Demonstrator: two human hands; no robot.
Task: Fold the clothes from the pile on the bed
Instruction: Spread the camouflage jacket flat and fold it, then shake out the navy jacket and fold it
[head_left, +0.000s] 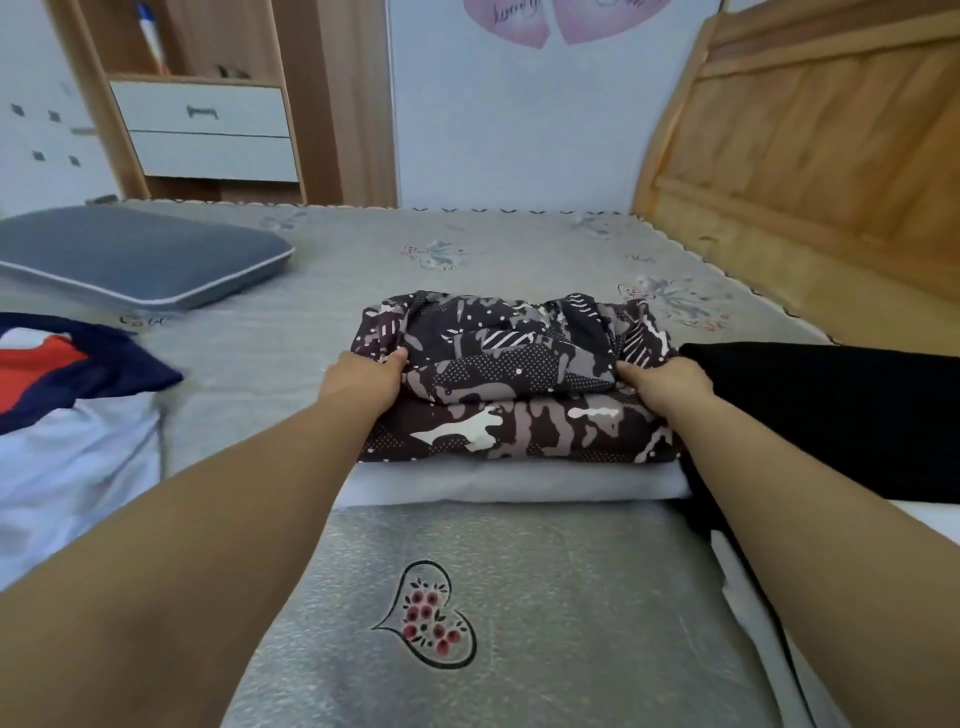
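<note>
Both hands work a folded camouflage-patterned garment (514, 384) that sits near the centre of the grey bedspread (291, 353), on top of a folded white garment (509, 480). The left hand (363, 382) grips the bundle's edge at about nine o'clock, thumb on top of the cloth and fingers tucked out of sight beneath. The right hand (667, 387) pinches the opposite edge at three o'clock in the same way (its fingertips are hidden by the fabric). A black garment (831, 415) lies just beside the bundle at three o'clock, touching it. Out at nine o'clock lies a navy, red and white garment (67, 405), with a grey pillow (140, 254) at ten o'clock. A wooden headboard (810, 150) stands at two o'clock.
</note>
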